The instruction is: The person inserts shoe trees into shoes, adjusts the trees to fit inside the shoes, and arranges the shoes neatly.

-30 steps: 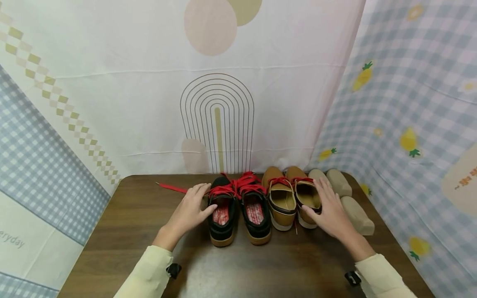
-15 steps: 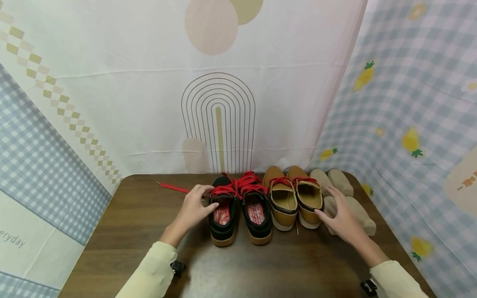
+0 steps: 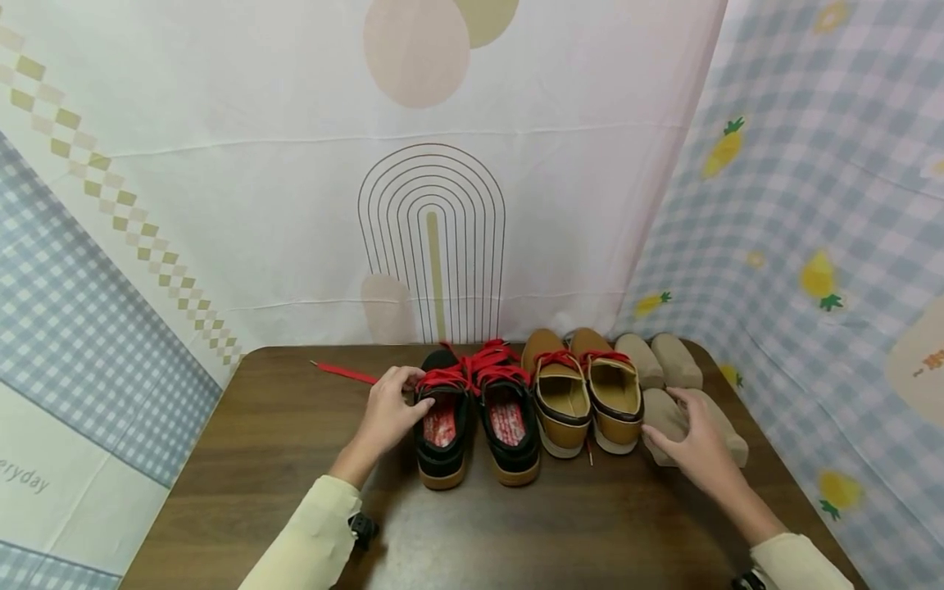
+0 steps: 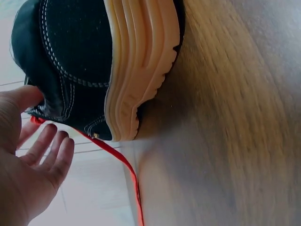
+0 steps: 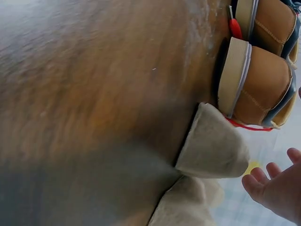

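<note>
My left hand (image 3: pixel 385 418) is at the outer side of the left black sneaker (image 3: pixel 441 459), its fingers loosely bent. In the left wrist view the thumb (image 4: pixel 28 96) touches that sneaker's collar. A second black sneaker (image 3: pixel 516 459) stands beside it, both with red laces. Two tan boat shoes (image 3: pixel 564 426), also red-laced, stand to their right. My right hand (image 3: pixel 701 442) is over the front beige toe-shaped pieces (image 3: pixel 660 410), thumb near the right boat shoe's heel. In the right wrist view its fingers are spread loosely, with a beige piece (image 5: pixel 214 143) close by.
Two more beige pieces (image 3: pixel 677 360) lie behind at the back right corner of the wooden table (image 3: pixel 560 533). A red lace end (image 3: pixel 342 373) trails left across the tabletop. Printed cloth (image 3: pixel 295 205) hangs behind, and checked cloth (image 3: pixel 782 328) at the right side.
My right hand has moved right and toward me, off the right boat shoe and over the front beige pieces. My left hand stays at the black sneaker with only a slight shift.
</note>
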The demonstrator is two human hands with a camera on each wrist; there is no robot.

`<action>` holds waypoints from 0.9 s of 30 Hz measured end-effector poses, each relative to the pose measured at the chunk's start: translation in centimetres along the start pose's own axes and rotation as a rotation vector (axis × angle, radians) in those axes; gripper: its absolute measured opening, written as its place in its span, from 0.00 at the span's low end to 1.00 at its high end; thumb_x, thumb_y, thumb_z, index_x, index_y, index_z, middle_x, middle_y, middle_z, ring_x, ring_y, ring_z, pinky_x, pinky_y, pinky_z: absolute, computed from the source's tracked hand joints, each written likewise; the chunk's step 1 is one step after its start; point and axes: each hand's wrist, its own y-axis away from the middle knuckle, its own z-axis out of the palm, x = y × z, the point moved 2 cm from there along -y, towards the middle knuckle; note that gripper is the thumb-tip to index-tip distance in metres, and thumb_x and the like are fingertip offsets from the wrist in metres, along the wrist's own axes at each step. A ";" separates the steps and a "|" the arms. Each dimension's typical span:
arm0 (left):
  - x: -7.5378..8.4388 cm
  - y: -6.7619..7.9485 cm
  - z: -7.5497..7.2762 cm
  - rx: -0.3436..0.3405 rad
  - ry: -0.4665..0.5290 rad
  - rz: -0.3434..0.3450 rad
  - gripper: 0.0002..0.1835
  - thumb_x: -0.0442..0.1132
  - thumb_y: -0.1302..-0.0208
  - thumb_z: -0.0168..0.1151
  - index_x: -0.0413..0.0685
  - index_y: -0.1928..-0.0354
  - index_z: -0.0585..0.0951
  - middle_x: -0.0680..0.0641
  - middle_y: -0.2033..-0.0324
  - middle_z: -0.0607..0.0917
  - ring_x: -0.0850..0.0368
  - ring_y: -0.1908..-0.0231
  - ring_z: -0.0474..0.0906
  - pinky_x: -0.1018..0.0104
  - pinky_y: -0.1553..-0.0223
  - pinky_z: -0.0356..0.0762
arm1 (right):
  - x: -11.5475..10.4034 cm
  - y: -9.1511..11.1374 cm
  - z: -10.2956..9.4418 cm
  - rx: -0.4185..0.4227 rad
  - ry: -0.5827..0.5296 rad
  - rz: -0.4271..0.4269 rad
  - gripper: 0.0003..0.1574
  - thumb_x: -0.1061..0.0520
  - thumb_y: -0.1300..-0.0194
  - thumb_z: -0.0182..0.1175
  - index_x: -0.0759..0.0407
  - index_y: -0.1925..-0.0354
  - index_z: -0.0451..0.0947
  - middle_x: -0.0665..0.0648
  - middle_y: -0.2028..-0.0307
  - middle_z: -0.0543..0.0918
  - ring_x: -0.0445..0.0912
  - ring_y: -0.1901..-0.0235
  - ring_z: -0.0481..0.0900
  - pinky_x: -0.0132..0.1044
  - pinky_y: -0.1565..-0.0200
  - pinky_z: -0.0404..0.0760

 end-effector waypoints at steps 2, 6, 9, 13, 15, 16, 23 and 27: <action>0.1 -0.1 0.1 0.017 0.003 -0.020 0.21 0.33 0.47 0.80 0.42 0.51 0.84 0.45 0.61 0.84 0.49 0.60 0.83 0.56 0.57 0.81 | 0.4 0.2 -0.1 0.002 -0.009 0.011 0.51 0.48 0.32 0.70 0.73 0.27 0.57 0.79 0.31 0.61 0.73 0.35 0.63 0.70 0.43 0.67; 0.3 -0.2 0.4 0.033 0.009 -0.069 0.19 0.32 0.48 0.79 0.42 0.53 0.84 0.45 0.63 0.84 0.51 0.62 0.82 0.55 0.58 0.81 | 1.0 0.6 -0.3 0.023 -0.020 0.011 0.49 0.51 0.33 0.71 0.73 0.28 0.59 0.79 0.32 0.61 0.73 0.37 0.64 0.70 0.44 0.68; 0.4 -0.3 0.5 0.040 0.006 -0.090 0.18 0.31 0.48 0.79 0.42 0.55 0.84 0.45 0.64 0.85 0.51 0.63 0.82 0.56 0.58 0.80 | 1.4 1.0 -0.3 0.040 -0.001 -0.006 0.47 0.53 0.34 0.72 0.74 0.29 0.60 0.79 0.34 0.63 0.73 0.38 0.65 0.69 0.45 0.69; 0.5 -0.4 0.5 0.044 0.022 -0.114 0.17 0.31 0.48 0.78 0.42 0.56 0.84 0.45 0.65 0.86 0.52 0.63 0.83 0.57 0.60 0.81 | 1.6 1.4 -0.3 0.045 0.024 -0.003 0.48 0.53 0.35 0.72 0.75 0.30 0.61 0.79 0.34 0.65 0.73 0.39 0.67 0.68 0.45 0.70; 0.5 -0.3 0.5 0.039 0.030 -0.128 0.16 0.32 0.47 0.78 0.43 0.56 0.83 0.46 0.65 0.87 0.52 0.63 0.84 0.58 0.61 0.81 | 1.8 1.7 -0.4 0.043 0.031 0.013 0.48 0.52 0.35 0.72 0.75 0.30 0.61 0.79 0.34 0.65 0.73 0.39 0.67 0.68 0.46 0.69; 0.6 -0.3 0.4 0.036 0.033 -0.136 0.16 0.32 0.46 0.78 0.43 0.57 0.83 0.46 0.65 0.87 0.52 0.63 0.84 0.58 0.61 0.81 | 1.8 1.8 -0.3 0.042 0.031 0.018 0.48 0.53 0.35 0.72 0.76 0.30 0.61 0.80 0.35 0.64 0.73 0.39 0.67 0.68 0.46 0.70; 0.7 -0.3 0.2 -0.005 0.005 -0.180 0.15 0.33 0.45 0.75 0.43 0.56 0.82 0.45 0.62 0.86 0.50 0.61 0.82 0.55 0.58 0.82 | 2.2 2.0 0.1 0.036 0.091 0.073 0.51 0.51 0.36 0.73 0.78 0.30 0.60 0.81 0.39 0.65 0.72 0.43 0.69 0.68 0.48 0.71; 0.7 -0.4 0.4 -0.021 -0.018 -0.204 0.14 0.33 0.45 0.73 0.44 0.57 0.82 0.45 0.63 0.85 0.51 0.63 0.81 0.55 0.59 0.81 | 2.2 2.3 0.3 0.001 0.110 0.099 0.52 0.49 0.34 0.71 0.80 0.30 0.58 0.83 0.39 0.64 0.74 0.43 0.69 0.69 0.47 0.71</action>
